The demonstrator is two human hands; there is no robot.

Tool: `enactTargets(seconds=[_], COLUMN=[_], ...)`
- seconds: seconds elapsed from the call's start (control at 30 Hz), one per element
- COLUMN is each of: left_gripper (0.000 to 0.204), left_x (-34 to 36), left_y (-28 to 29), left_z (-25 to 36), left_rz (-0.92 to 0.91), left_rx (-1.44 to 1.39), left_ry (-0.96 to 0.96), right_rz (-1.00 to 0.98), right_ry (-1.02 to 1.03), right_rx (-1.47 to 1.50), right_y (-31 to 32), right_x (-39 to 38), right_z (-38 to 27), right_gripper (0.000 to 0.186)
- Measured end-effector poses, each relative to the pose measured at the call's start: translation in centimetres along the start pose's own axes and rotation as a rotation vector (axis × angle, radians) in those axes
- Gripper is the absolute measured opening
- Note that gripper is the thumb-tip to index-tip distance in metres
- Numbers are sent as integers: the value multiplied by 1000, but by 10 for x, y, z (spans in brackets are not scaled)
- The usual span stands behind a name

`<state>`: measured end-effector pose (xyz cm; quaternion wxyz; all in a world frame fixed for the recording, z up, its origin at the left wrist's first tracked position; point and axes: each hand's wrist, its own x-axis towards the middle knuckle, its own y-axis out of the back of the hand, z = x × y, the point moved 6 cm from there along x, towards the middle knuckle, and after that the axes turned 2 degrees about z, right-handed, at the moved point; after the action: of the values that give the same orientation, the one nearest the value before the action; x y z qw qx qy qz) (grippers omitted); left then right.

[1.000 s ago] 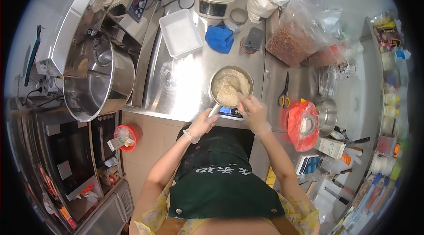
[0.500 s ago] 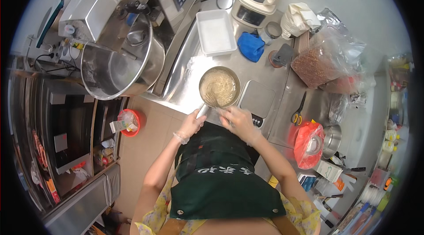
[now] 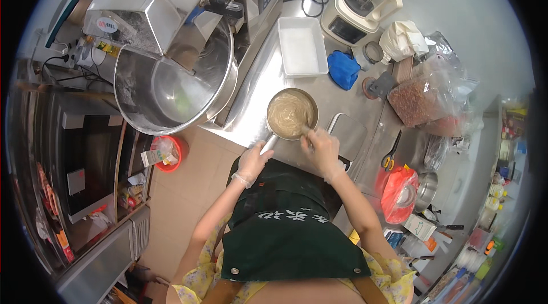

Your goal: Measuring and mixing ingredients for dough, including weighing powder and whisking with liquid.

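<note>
A small metal saucepan stands on the steel counter, with a pale beige, runny mixture swirled inside. My left hand, in a clear glove, is closed around its light handle. My right hand, gloved too, grips a whisk at the pan's right front rim. The whisk's wires are blurred against the mixture. A flat kitchen scale lies just right of the pan, partly behind my right hand.
Beyond the pan are a white tray, a blue cloth and a cream blender. A big steel mixer bowl stands left. Scissors, a red plastic bag and a bag of brown bits lie right.
The whisk has moved from the pan's lower left to its right front side, my right hand with it. The whole view has shifted slightly. My left hand keeps the handle.
</note>
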<state>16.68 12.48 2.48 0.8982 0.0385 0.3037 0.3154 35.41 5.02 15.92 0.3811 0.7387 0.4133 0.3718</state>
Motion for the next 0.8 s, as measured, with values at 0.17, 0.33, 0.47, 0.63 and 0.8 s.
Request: enactTargets(seconds=[0.17,0.33,0.47,0.63,0.8], left_gripper=[37,36,34,35,35], left_x=[-21,-28,-29,-29,-24], left_y=[12,15,15,13,12], left_z=[39,46,49,44,43], left_rz=[262,320,343,351,332], left_rx=[474,478,487,517,486], left_ry=[57,108,120,124,63], right_rz=[-56,-132,-73,-145,79], right_ry=[179,120,151,190,-51], right_rx=[233,195,290,250,296], right_y=[-2,4,6,7,3], right_x=[5,-4,10,-10,13], right_z=[-13,-3,11,-1,28], right_gripper=[21,25,19,14,20])
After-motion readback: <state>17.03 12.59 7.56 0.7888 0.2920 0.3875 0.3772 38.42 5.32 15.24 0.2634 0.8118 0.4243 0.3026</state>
